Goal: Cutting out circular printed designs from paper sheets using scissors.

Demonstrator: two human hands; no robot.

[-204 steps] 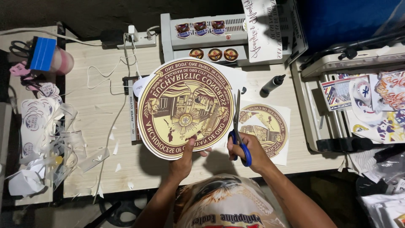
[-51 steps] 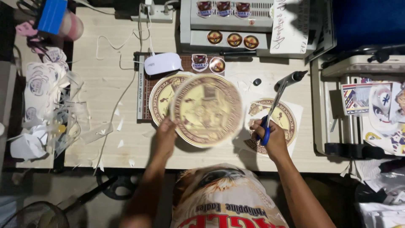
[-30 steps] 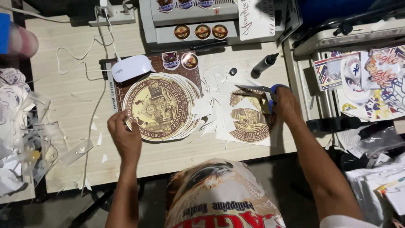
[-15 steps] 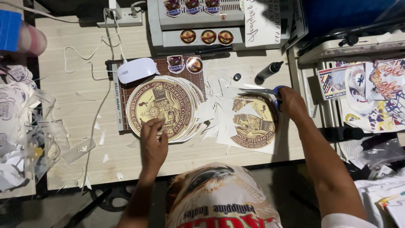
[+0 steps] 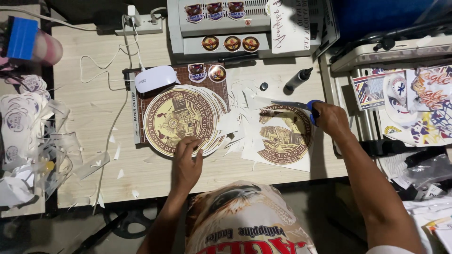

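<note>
A stack of round gold-and-brown printed discs (image 5: 181, 118) lies on a brown cutting mat (image 5: 141, 101). My left hand (image 5: 187, 162) rests flat on the stack's lower edge, fingers spread. My right hand (image 5: 332, 121) grips blue-handled scissors (image 5: 301, 106), whose blades point left over an uncut white sheet bearing the same round print (image 5: 282, 134). White paper offcuts (image 5: 238, 124) lie between the stack and the sheet.
A white mouse (image 5: 155, 78), two small stickers (image 5: 207, 73) and a black bottle (image 5: 298, 80) sit behind. A laminating machine (image 5: 226, 28) stands at the back. Plastic scraps (image 5: 33, 136) pile at left; printed sheets (image 5: 414, 101) lie on a rack at right.
I have laid the cut disc onto the stack and my left hand has slid to its lower edge. My right hand with the scissors has stayed over the uncut sheet.
</note>
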